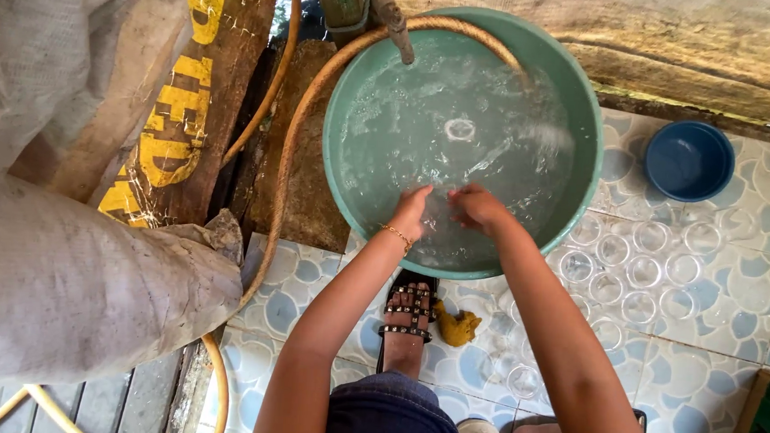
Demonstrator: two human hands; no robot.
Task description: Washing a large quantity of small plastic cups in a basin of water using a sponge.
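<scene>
Patterned blue-and-white tile floor (709, 392), wet-looking, with a weathered plank (189, 101) and some grey sacks (65, 288) off to the left. Smack in the middle sits a big green basin (575, 103), full of water nearly to the rim, with a tap (393, 19) over its far edge and a tan hose (292, 150) curling round the side.

Both hands are down in the water at the near edge. The left hand (412, 211) (thin gold bracelet on that wrist) has its fingers curled inward, and the right hand (478, 208) is bunched up just beside it, fingertips nearly meeting. Whether they're pinching something between them I honestly can't tell; ripples blur it.

As for progress: a whole bunch of clear glasses (637, 274) stand in rows on the tiles right of the basin, so I'd guess a good batch is already done. A small blue bowl (688, 159) sits further back, and a yellow sponge-like lump (456, 327) lies by the sandalled foot (408, 319).
</scene>
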